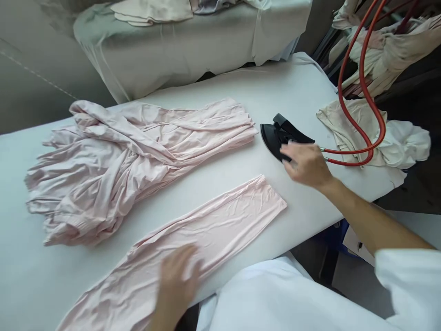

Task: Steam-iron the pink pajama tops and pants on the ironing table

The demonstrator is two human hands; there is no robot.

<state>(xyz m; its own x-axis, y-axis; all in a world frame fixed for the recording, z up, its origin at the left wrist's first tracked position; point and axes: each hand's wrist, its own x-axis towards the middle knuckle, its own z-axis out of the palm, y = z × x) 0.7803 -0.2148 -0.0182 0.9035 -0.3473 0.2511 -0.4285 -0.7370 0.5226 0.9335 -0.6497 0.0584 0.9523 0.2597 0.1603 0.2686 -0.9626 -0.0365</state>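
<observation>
A pale pink garment piece, long and narrow like a sleeve or trouser leg, lies spread along the near side of the white-covered table. My left hand, blurred by motion, is over it with thumb and fingers apart; whether it touches the cloth I cannot tell. A black iron rests on the table to the right. My right hand is at the iron's near side, overlapping it in view, its fingers apart and not wrapped round the handle. Beyond the flat piece lies a heap of pink garments.
Two red hoses loop down from above to the iron's rear. Cream cloth and bunched white cloth lie at the table's right end. Behind stands a covered padded board with folded fabric. More garments hang at upper right.
</observation>
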